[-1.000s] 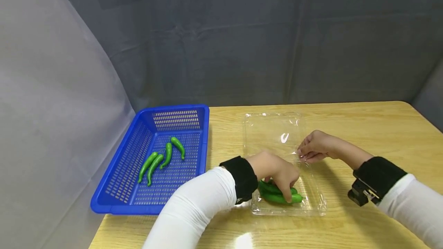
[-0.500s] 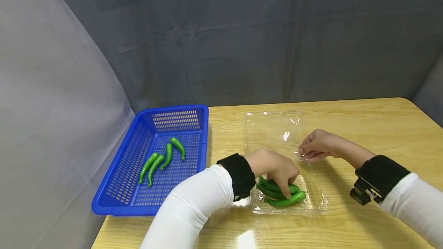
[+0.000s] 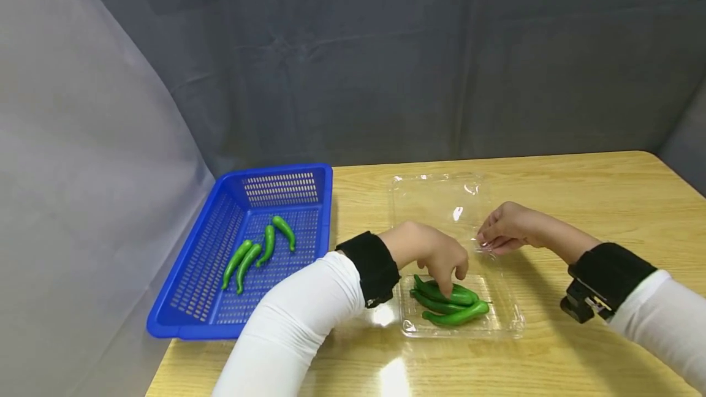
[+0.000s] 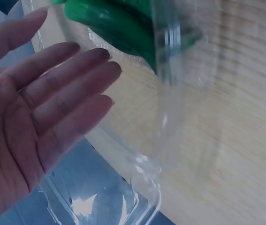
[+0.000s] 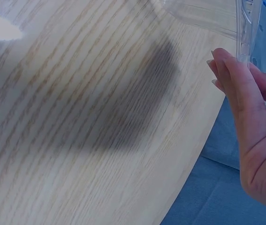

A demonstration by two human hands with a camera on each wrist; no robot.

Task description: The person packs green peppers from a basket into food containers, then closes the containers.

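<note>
A clear plastic clamshell box (image 3: pixel 515 322) lies open on the wooden table, its lid (image 3: pixel 436 201) flat behind it. Three green peppers (image 3: pixel 449 306) lie in its near half. My left hand (image 3: pixel 445 269) hovers just above them with fingers pointing down; in the left wrist view this hand (image 4: pixel 43 108) has straight fingers and holds nothing, with the peppers (image 4: pixel 118 23) beyond them. My right hand (image 3: pixel 486 241) pinches the box's edge near the hinge; the right wrist view shows its fingers (image 5: pixel 238 89) against the clear plastic rim (image 5: pixel 245 23).
A blue perforated basket (image 3: pixel 182 314) stands at the left of the table with several green peppers (image 3: pixel 259 250) in it. Grey curtains hang behind and to the left. The table's right edge runs past my right forearm.
My left hand has let go of a pepper, which now lies in the box, and has lifted slightly and drawn back. My right hand stays pinching the box edge.
</note>
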